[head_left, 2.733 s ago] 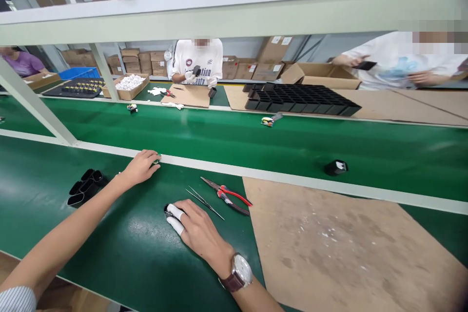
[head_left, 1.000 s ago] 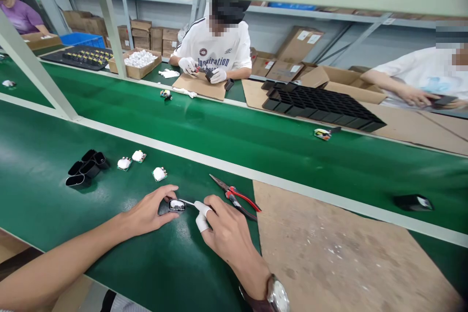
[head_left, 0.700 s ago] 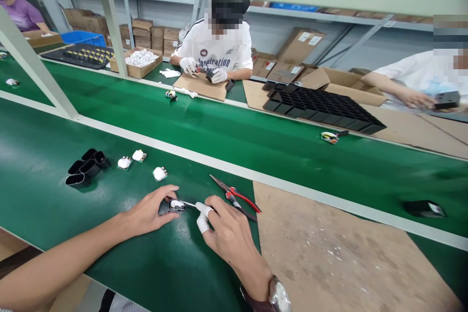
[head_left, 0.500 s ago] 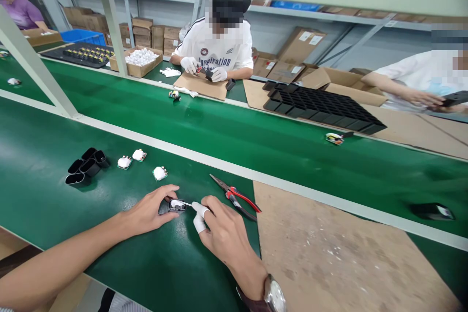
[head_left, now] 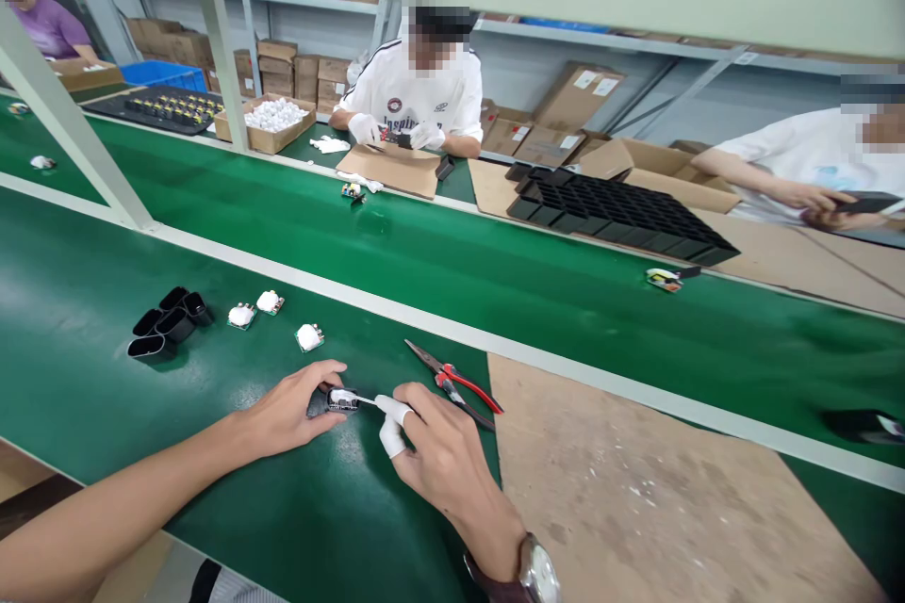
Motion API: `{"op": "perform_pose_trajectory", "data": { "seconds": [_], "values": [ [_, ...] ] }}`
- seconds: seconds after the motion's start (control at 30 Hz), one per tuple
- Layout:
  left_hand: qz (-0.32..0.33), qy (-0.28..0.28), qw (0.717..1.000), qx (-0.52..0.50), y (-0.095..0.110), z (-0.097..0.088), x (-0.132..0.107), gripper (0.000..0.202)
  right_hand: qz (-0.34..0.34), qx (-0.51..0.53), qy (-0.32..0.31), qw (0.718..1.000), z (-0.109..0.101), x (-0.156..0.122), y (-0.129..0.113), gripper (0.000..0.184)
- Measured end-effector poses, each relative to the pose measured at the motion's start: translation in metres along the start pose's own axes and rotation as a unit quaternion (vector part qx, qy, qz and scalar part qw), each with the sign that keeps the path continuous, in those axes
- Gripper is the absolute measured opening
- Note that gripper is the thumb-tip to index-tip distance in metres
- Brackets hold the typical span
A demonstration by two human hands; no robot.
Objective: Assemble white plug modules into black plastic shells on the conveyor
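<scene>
- The green surface carries everything near; a cardboard sheet lies on its right part.
- Beyond the belt, a black tray sits by other people.
- The left hand has its fingers clamped on a small black part that rests on the surface and is partly hidden by them.
- The right hand has its fingers pinched together on tweezers, whose tips touch the part.
- Black housings are clustered well to the left.
- Red-handled pliers lie just behind the right hand.
- Three white-topped modules lie between the housings and the hands.
</scene>
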State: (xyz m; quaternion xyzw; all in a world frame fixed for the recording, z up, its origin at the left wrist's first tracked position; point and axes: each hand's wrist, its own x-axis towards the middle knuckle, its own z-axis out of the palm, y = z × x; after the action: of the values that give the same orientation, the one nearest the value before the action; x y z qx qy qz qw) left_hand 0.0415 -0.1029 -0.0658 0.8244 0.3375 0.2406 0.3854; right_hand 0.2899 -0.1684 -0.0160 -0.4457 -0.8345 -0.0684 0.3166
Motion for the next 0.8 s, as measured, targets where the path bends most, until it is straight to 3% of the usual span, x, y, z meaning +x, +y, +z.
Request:
{"op": "perform_pose_trajectory", "data": {
  "seconds": [0.3,0.8],
  "values": [
    [-0.003,0.006,1.000,0.013,0.0033,-0.0002,0.0006,0.057,0.013,-0.009,-0.041,0.999,0.0078,-0.0050,0.0009,0.023],
    [-0.009,0.002,1.000,0.007,0.0017,0.0005,0.0008,0.057,0.015,0.005,-0.001,1.000,0.0036,-0.0015,-0.0012,0.019]
  ]
}}
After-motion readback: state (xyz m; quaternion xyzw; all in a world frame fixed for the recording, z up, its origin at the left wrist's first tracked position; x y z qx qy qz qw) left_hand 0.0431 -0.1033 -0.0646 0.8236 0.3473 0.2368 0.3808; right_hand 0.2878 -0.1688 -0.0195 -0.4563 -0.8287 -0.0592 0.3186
